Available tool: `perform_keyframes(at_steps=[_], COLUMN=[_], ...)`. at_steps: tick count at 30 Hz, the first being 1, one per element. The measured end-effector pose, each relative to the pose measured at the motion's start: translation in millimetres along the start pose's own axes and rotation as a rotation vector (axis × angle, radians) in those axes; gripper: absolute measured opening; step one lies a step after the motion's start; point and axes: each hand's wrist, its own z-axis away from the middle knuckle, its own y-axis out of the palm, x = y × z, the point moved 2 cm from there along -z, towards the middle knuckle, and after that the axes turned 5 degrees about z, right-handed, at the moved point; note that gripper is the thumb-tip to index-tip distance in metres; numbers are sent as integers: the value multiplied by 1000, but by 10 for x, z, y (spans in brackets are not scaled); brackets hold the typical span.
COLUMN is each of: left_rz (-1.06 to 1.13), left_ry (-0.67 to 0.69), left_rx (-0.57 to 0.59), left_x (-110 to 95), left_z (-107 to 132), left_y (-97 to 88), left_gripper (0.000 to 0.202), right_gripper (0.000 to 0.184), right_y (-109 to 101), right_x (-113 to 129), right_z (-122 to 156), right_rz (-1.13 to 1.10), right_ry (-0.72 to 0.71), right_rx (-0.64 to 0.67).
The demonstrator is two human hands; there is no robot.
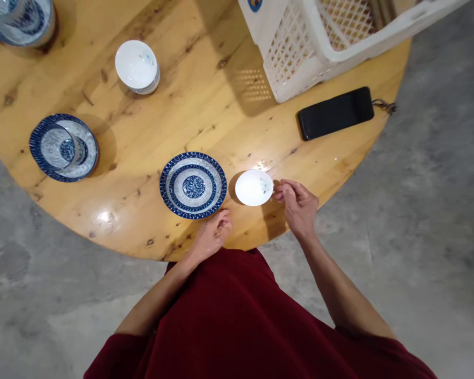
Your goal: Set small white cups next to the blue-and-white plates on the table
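Observation:
A small white bowl (254, 187) with a faint green pattern is near the table's front edge. My right hand (300, 205) is at its right rim, with thumb and fingers pinched together on the edge. Left of the bowl lies a blue-and-white patterned plate (193, 186), with concentric rings and a speckled centre. My left hand (213, 232) rests just below the plate's lower right rim, its fingers curled in with nothing visible in them. Whether its fingertips touch the plate is hard to tell.
Stacked white bowls (136, 66) stand farther back. To the left, a clear glass (73, 152) lies tilted in blue-and-white dishes (43, 126); similar dishes (47, 31) are at top left. A white plastic basket (292, 58) and a black phone (335, 113) occupy the right side.

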Motion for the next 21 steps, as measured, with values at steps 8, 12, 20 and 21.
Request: perform_keyframes(at_steps=[8,12,20,21], left_rz=[70,138,181,196], left_ry=[-49,-68,-92,-93], left_rx=[-190,-287,-471,-491], left_x=[385,704,1395,1462], left_z=[596,908,1897,1996], left_y=[-530,-857,-1815,-1941], left_gripper=[58,70,81,82], right_gripper=[104,104,98,97], right_y=[19,223,1463,1659], right_x=[-46,5,263,286], right_z=[407,751,2069,2228], right_rz=[-38,-95,-137,-147], right_ry=[32,25,28,26], right_rx=[-193,-234,-42,3])
